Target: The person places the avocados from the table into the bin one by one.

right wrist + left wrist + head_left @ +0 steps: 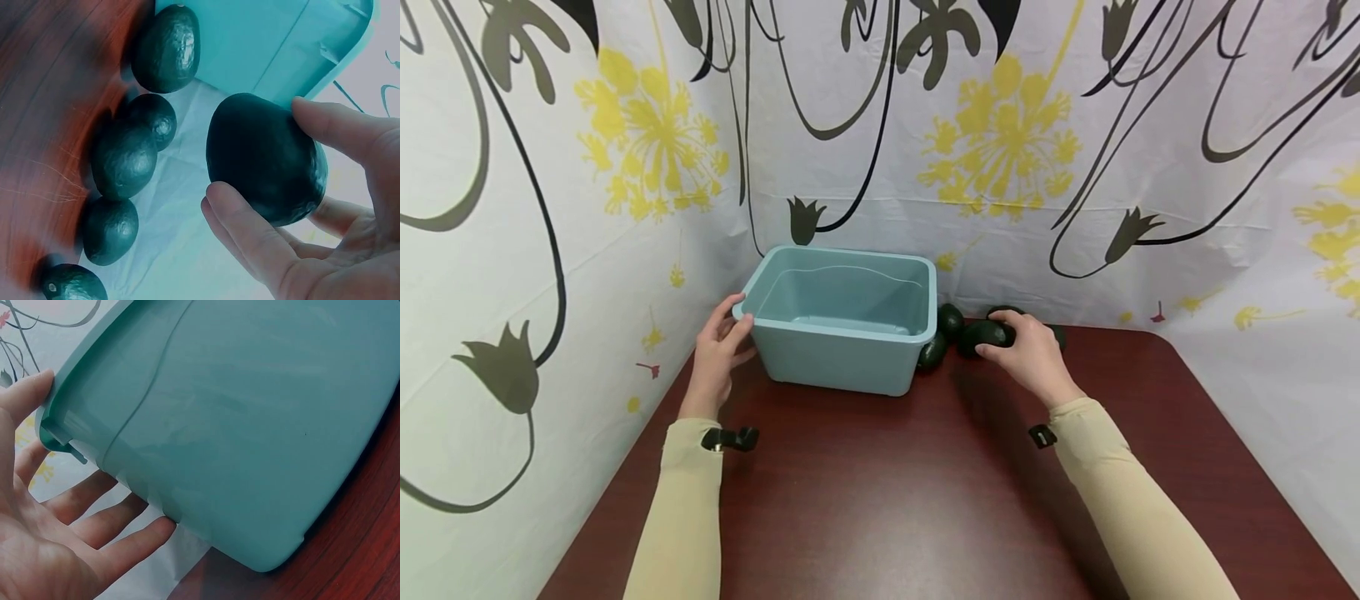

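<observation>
A light blue plastic bin [831,360] stands upright on the dark red table. My left hand [713,358] holds its left front corner, the thumb and fingers [134,550] on either side of the corner below the rim. No contents show inside the bin. To the bin's right, my right hand [1028,354] grips a dark green avocado [262,159] between thumb and fingertips, and the avocado appears raised off the table. Several more avocados [125,159] lie in a row beside the bin, the nearest one [932,352] by its right wall.
Patterned white cloth [850,167] hangs behind the table [865,483] and along both sides. The bin and the avocados lie close to the back cloth. A black strap [730,439] sits on the left wrist and another [1042,435] on the right.
</observation>
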Demonstrator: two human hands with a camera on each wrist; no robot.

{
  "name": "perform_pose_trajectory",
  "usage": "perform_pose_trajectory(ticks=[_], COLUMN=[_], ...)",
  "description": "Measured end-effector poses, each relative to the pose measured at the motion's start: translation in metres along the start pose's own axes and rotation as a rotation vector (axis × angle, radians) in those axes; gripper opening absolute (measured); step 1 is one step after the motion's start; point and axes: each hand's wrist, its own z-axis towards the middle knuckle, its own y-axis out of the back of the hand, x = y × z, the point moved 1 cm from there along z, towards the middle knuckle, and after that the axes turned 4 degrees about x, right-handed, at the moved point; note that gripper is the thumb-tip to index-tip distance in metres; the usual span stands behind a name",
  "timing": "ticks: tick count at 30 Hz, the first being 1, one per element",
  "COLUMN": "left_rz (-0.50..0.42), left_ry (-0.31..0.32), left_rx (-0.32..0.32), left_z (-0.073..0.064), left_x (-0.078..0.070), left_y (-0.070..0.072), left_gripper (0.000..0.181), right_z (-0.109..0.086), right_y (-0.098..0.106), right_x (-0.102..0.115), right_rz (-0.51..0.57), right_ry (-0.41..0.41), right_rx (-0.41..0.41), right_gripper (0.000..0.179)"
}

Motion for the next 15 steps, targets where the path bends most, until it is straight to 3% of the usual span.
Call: perform_pose_trajectory(ticks=[9, 15], left_rz=[-0.011, -0.013], left_ry=[0.022, 0.024], left_rx=[0.01, 0.031], left_z=[0.0, -0.008], left_x=[-0.001, -0.017], left_y=[0.0, -0.005], left_gripper=[0.053, 0.061], right_z=[-0.004, -0.004], right_y=[0.007, 0.011], right_x=[0.008, 0.012], right_rz=[-0.019, -0.027], right_ry=[0.013, 0.028], right_rx=[-0.01, -0.021], right_gripper=[0.061, 0.061])
